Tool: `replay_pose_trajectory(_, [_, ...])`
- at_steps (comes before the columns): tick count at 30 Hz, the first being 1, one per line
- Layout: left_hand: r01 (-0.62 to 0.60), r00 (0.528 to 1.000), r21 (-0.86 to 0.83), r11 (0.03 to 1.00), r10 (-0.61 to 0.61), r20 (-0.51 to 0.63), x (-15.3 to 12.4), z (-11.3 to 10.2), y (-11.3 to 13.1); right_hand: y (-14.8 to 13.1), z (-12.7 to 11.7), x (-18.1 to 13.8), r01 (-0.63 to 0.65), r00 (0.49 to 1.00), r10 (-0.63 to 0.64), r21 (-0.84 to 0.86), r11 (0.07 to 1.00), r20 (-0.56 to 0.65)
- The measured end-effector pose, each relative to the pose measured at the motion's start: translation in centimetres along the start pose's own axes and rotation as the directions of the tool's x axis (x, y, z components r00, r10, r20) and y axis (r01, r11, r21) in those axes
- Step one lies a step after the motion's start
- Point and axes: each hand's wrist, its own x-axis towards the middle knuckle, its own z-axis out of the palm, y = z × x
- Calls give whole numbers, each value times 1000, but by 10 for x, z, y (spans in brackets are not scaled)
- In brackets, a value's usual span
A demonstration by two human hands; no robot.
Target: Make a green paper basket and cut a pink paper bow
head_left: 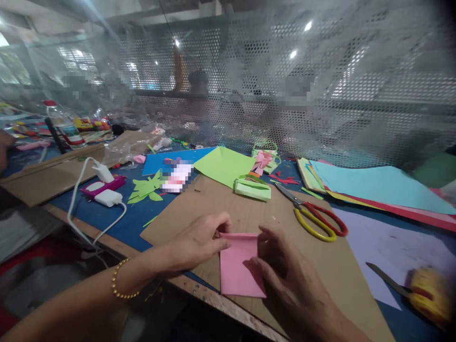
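As right hand presses, left hand pinches rectangular pink paper.

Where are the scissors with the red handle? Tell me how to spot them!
Find the big brown cardboard sheet on the blue table, where the left hand and right hand hold a pink paper. The scissors lie just beyond the right hand, blades pointing toward a green paper box. One handle loop is red, one yellow, unlike the blurry yellow-handled tool farther right.
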Motion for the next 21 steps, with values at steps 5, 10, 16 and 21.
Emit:
replay_pose_trajectory(5, [19,1000,-202,979,-15,23,2,-1,19,-1,-8,2,-72,996,66,134,988,54])
replay_pose_trajectory(10, [188,981,-410,892,-147,130,7,1,24,-9,-13,3,-87,996,79,233,969,43])
replay_pose_trajectory(16, [159,985,-373,914,-124,117,8,3,25,-10,-17,3,139,976,-130,37,990,-176])
replay_pose_trajectory(21, [-428,887,28,903,426,-178,2,5,21,-18,-27,2,475,827,-512,-200,857,-233])
